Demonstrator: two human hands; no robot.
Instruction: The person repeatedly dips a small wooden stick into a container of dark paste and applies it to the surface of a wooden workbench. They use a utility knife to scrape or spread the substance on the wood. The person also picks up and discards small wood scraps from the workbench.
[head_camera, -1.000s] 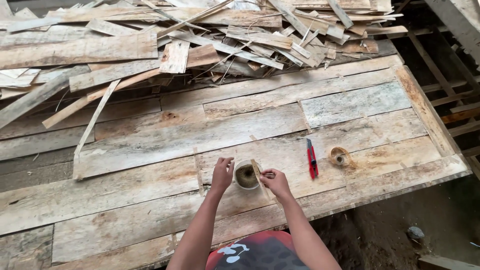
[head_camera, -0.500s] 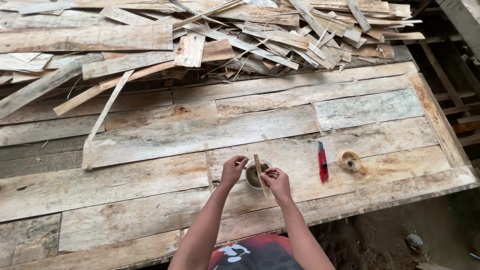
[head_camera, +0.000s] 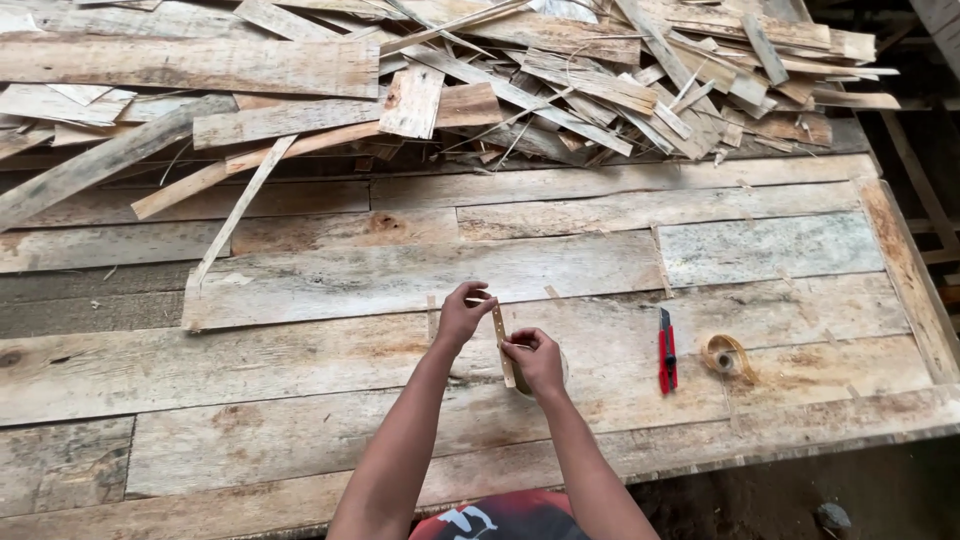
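The right hand (head_camera: 535, 360) and left hand (head_camera: 462, 315) are pinching a thin tape strip (head_camera: 499, 335), fingers closed on it, above the roll (head_camera: 548, 385) on the counter (head_camera: 300, 360). Right of the roll, a red cutter (head_camera: 666, 350) is lying unused; beyond, scrap boards (head_camera: 500, 90) are piling up.

Right hand (head_camera: 535, 360) hides most of the tape roll (head_camera: 560, 372).

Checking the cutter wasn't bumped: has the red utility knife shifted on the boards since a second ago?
No. The red utility knife lies beside the tape roll on the same plank, with the same gap; only the camera view has shifted.
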